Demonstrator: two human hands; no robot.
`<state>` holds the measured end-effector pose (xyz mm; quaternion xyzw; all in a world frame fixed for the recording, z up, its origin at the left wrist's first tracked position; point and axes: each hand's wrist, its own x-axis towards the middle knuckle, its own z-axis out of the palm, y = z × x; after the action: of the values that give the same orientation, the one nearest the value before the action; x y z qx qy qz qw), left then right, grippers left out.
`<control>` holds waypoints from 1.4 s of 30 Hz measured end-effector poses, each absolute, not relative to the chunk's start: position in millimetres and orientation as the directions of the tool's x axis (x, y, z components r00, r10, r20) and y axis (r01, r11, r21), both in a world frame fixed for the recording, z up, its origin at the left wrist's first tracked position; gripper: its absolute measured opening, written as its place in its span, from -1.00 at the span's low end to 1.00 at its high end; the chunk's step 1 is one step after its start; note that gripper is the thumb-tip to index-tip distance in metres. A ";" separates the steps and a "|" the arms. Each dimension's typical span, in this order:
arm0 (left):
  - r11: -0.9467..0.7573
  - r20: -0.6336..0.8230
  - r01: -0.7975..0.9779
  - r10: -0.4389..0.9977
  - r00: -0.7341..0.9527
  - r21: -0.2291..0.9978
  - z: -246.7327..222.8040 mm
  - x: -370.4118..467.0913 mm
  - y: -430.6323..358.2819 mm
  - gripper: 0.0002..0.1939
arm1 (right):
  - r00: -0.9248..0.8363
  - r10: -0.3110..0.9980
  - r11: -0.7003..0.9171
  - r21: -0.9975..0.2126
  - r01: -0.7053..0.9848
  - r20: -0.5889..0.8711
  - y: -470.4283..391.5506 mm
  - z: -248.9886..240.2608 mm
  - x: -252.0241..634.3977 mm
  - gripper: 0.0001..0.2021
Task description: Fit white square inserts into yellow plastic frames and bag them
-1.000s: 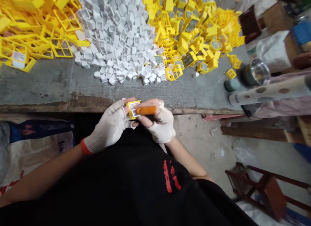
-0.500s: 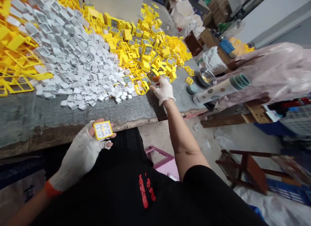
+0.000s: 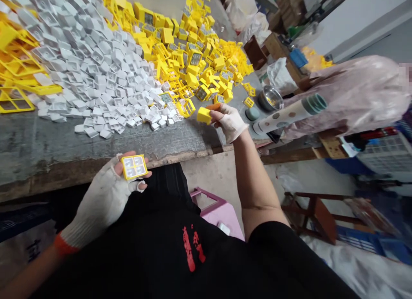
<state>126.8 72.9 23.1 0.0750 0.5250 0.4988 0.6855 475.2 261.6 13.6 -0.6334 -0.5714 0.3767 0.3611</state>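
Left hand [image 3: 104, 191], white knit glove, fingertips bare: holds one yellow plastic four-pane frame with white inserts [image 3: 134, 166], near the bench's edge. Right hand [image 3: 230, 121], likewise gloved: pinches one yellow plastic block [image 3: 204, 115] over the grey worktop [image 3: 180, 141]. Beyond, from here: loose white plastic caps [image 3: 106, 78], heaped.

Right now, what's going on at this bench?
A person's gloved left hand holds a small yellow frame with four pale inserts, by the near edge of the table. The gloved right hand grips a yellow block. Loose white pieces and yellow parts lie heaped on the table.
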 end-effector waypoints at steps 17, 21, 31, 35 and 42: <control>0.413 -0.515 -0.612 0.857 0.011 0.674 16.0 132.6 65.9 -0.77 | -0.204 0.979 0.193 -0.386 0.902 0.014 247.3 35.1 498.7 -0.31; 0.386 -0.476 -0.659 0.878 0.049 0.645 15.7 135.1 58.7 -0.77 | -0.407 0.908 0.411 -0.392 0.823 0.097 227.4 35.1 465.0 -0.51; 0.385 -0.407 -0.705 0.901 0.148 0.596 19.3 130.5 54.1 -0.87 | -0.750 0.586 0.777 -0.475 0.413 0.307 136.6 52.5 346.6 -0.48; 0.402 -0.424 -0.699 0.892 0.155 0.592 19.0 128.5 53.6 -0.90 | -0.760 0.572 0.792 -0.451 0.412 0.309 140.1 47.1 346.0 -0.50; 0.384 -0.400 -0.692 0.905 0.149 0.612 15.1 129.3 52.9 -0.84 | -0.771 0.529 0.822 -0.442 0.360 0.355 140.3 41.1 351.4 -0.45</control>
<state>129.3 52.9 15.1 0.1433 0.3717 0.5362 0.7442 351.4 140.3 41.1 -0.2405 -0.9242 0.1771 0.2382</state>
